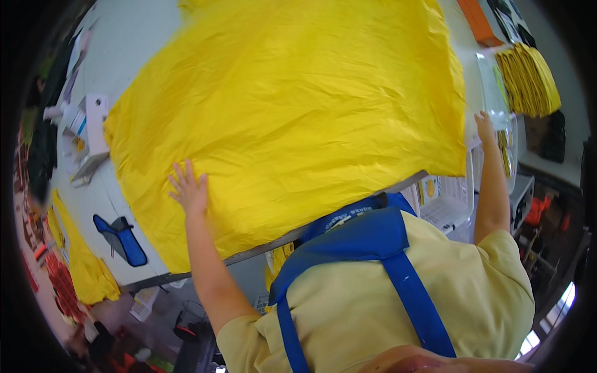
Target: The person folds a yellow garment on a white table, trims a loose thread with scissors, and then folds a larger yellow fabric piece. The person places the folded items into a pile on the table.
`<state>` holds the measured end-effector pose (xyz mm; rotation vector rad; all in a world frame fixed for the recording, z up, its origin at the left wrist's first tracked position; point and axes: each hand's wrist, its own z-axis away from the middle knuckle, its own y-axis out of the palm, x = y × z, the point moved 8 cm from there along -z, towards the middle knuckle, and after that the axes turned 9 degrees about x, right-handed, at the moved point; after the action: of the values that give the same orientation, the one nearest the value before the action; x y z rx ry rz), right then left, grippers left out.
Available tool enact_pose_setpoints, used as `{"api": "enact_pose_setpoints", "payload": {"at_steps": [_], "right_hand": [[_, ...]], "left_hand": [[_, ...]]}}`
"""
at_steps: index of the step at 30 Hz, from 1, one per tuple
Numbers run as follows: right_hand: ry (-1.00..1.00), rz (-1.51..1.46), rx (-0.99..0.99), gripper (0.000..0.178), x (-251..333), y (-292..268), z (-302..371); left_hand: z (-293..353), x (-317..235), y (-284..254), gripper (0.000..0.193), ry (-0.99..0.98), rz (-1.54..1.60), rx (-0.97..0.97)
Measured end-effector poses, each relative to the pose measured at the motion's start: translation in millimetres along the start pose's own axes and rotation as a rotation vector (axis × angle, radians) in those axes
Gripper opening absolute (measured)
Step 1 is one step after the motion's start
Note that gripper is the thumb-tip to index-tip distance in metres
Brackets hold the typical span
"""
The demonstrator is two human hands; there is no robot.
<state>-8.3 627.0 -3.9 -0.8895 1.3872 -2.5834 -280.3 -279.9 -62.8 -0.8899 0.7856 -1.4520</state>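
A large sheet of yellow fabric (286,112), creased and spread over the white table, lies in front of me. My left hand (189,191) rests flat on its left part, fingers spread, holding nothing. Out to the right, my right hand (484,128) reaches past the fabric's edge. Its fingers are closed at the near edge of a clear plastic bag (493,87), which partly covers something pale green. Beside the bag sits a stack of folded yellow fabric (528,79).
A white box (94,127) and a blue-and-black pouch (122,240) lie left of the fabric. More yellow fabric (87,273) hangs over the table's left end. White plastic baskets (451,211) stand below the right edge. An orange box (479,22) is at the far right.
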Motion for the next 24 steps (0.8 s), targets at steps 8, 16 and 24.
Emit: {"api": "enact_pose_setpoints", "payload": {"at_steps": [8, 16, 24], "right_hand": [[0.125, -0.747, 0.379, 0.037, -10.6, 115.5, 93.3], [0.168, -1.182, 0.264, 0.039, -41.1, 61.4, 194.6], [-0.148, -0.597, 0.283, 0.061, -9.2, 109.3, 173.2]], "left_hand": [[70.0, -224.8, -63.2, 0.062, 0.725, 0.341, -0.261], [219.7, -461.4, -2.2, 0.062, 1.287, -0.041, 0.269], [227.9, -471.5, 15.6, 0.081, 1.148, -0.205, 0.166]]}}
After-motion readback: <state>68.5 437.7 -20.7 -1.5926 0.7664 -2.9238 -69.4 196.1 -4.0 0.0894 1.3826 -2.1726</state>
